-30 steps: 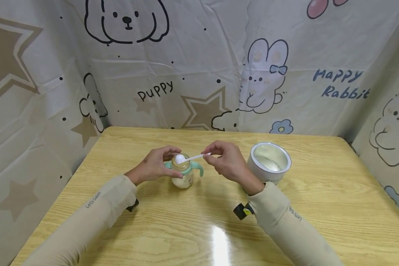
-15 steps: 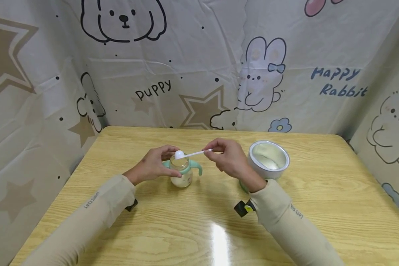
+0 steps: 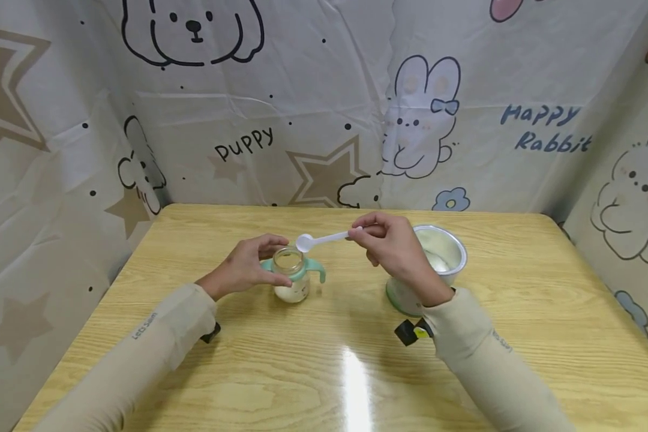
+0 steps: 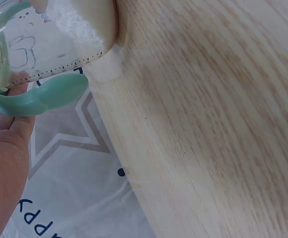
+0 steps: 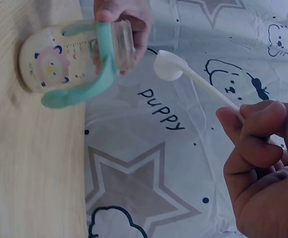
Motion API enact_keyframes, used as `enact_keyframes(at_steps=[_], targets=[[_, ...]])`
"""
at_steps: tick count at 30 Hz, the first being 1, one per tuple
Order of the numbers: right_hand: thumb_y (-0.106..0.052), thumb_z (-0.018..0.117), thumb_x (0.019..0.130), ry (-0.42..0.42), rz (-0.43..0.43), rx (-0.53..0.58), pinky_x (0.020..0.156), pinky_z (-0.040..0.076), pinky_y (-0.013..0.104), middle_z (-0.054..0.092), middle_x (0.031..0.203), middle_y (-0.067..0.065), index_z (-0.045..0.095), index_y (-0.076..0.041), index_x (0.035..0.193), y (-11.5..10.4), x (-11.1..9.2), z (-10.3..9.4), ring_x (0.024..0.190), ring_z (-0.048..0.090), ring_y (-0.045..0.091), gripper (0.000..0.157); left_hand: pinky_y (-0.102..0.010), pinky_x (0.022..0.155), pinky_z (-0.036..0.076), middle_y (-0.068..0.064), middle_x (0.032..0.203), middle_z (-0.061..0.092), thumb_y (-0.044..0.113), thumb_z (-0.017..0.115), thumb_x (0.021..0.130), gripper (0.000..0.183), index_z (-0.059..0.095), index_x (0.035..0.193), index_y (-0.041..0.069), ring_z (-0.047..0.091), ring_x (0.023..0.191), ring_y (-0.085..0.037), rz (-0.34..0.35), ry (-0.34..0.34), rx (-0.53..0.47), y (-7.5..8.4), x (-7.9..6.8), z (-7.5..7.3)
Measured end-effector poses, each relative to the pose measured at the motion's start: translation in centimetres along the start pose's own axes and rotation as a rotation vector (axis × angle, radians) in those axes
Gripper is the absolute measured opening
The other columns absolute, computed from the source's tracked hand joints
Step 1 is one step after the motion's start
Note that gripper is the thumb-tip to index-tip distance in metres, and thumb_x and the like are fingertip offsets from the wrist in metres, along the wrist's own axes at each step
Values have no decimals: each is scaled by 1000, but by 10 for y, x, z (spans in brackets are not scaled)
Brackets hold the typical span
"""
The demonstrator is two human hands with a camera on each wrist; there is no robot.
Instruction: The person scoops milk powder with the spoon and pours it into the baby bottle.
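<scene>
A clear baby bottle (image 3: 293, 290) with mint-green handles stands upright and uncapped on the table. White powder (image 4: 77, 25) lies in its lower part. My left hand (image 3: 246, 266) grips the bottle near the neck, thumb in front and fingers behind. Between thumb and fingers my right hand (image 3: 396, 249) pinches the handle end of a white measuring scoop (image 3: 324, 239). The scoop's bowl (image 5: 167, 66) is just above and right of the bottle mouth, apart from it, its hollow showing in the head view. Behind the right hand stands a white tin (image 3: 453, 255) holding powder, partly hidden by that hand.
The wooden table (image 3: 248, 372) reaches back to a printed cloth backdrop (image 3: 302, 90), which also hangs along both sides. The tin has a green base (image 3: 396, 299) and stands close to my right wrist.
The scoop, upside down over the bottle mouth earlier, has turned upright and moved up and right with my right hand. My left hand keeps its grip on the bottle.
</scene>
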State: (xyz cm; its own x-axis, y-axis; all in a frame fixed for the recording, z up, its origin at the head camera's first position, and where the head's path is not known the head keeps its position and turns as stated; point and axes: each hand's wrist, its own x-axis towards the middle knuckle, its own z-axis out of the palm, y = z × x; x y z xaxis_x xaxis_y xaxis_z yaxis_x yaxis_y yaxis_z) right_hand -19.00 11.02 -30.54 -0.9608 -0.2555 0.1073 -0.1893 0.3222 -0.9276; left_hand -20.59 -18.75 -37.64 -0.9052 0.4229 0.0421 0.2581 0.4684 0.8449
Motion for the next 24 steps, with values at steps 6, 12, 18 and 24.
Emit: enact_keyframes(at_steps=[6, 12, 18, 24], targets=[[-15, 68, 97, 30, 32, 13, 46, 37, 21, 74, 86, 5, 65, 4, 109, -1, -4, -17, 49, 43, 9, 22, -50, 105, 46, -13, 133, 61, 22, 92, 71, 78, 55, 135, 1, 56, 126, -34, 10, 1, 2, 0, 0, 1], [-14, 66, 98, 62, 26, 31, 44, 38, 20, 75, 88, 1, 65, 5, 111, -2, -9, -35, 47, 43, 8, 23, -50, 104, 47, -11, 132, 62, 26, 94, 69, 78, 56, 134, 5, 56, 126, -32, 10, 5, 8, 1, -1, 1], [-18, 66, 99, 93, 34, 6, 45, 40, 20, 75, 90, -3, 65, 2, 114, -3, -13, -51, 46, 43, 7, 25, -52, 104, 46, -12, 131, 62, 27, 94, 69, 80, 55, 135, 4, 56, 125, -34, 18, 7, 17, 0, -2, 0], [-22, 66, 99, 108, 34, -13, 47, 40, 21, 75, 90, -6, 63, 3, 113, -4, -18, -64, 48, 43, 8, 28, -52, 105, 45, -11, 133, 61, 27, 93, 70, 84, 53, 138, 1, 55, 127, -34, 14, -2, 12, 0, -1, 1]])
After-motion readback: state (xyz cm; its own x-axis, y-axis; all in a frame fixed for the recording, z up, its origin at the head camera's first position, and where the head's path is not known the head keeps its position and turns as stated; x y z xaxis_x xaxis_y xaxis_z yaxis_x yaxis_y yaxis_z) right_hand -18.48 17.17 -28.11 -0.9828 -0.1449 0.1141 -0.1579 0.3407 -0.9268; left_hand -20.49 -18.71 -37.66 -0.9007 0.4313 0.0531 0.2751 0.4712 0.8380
